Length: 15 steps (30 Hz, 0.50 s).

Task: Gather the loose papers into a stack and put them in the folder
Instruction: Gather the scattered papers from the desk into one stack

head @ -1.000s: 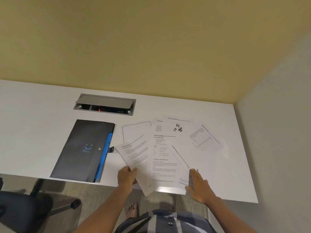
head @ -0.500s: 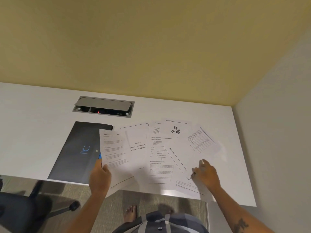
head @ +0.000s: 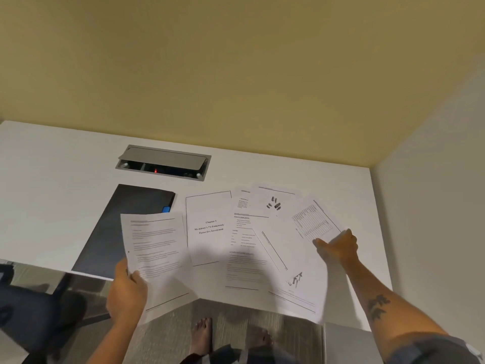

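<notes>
Several printed white sheets lie fanned out over the right half of the white desk [head: 52, 185]. My left hand [head: 127, 292] grips one text sheet [head: 154, 245] by its lower left corner and holds it lifted over the right side of the dark folder [head: 115, 227], which lies closed at the left with a blue tab showing. A "Chapter 3" title sheet [head: 208, 227] lies beside it. My right hand [head: 338, 248] rests with fingers spread on the near corner of the table-printed sheet [head: 313, 223] at the far right of the fan.
A grey cable box [head: 162, 162] with its lid raised is set into the desk behind the folder. A yellow wall stands at the back and a white wall at the right. A dark office chair [head: 31, 306] sits left below the desk edge. Bare feet show on the carpet.
My left hand has carried the text sheet left, off the fan and over the folder, uncovering the title sheet. My right hand has moved from the near sheets up right to the table-printed sheet.
</notes>
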{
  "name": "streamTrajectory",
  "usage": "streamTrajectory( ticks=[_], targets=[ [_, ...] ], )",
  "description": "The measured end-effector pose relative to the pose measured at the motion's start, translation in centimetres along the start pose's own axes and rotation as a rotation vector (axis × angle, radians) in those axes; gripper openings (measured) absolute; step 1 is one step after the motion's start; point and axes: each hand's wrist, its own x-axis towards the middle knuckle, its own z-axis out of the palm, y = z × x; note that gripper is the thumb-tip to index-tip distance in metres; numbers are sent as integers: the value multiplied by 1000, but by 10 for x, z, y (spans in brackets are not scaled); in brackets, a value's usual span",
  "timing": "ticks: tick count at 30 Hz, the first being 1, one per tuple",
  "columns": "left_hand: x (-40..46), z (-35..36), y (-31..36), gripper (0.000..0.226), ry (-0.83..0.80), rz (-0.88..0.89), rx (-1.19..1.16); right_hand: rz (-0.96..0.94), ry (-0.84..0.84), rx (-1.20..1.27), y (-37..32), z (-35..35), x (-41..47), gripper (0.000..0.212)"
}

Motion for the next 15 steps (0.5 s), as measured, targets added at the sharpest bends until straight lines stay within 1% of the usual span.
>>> streamTrajectory(
  ticks=[2, 5, 9, 12, 15],
  targets=[
    [-7, -8, 5, 36, 29, -42, -77, 1, 11, -34, -2, 2, 6, 106],
    [-17, -18, 14, 39, 18, -75, -252, -5, 44, -106, -3, 5, 11, 105],
    [-27, -25, 23, 42, -27, -41, -445, -29, 51, -212, -1, 8, 17, 106],
    [-34, -25, 29, 43, -67, -25, -530, -50, 51, -222, 1, 6, 21, 102],
    [-41, -19, 34, 46, -149, -45, -645, -77, 35, -240, 1, 3, 24, 99]
  ],
)
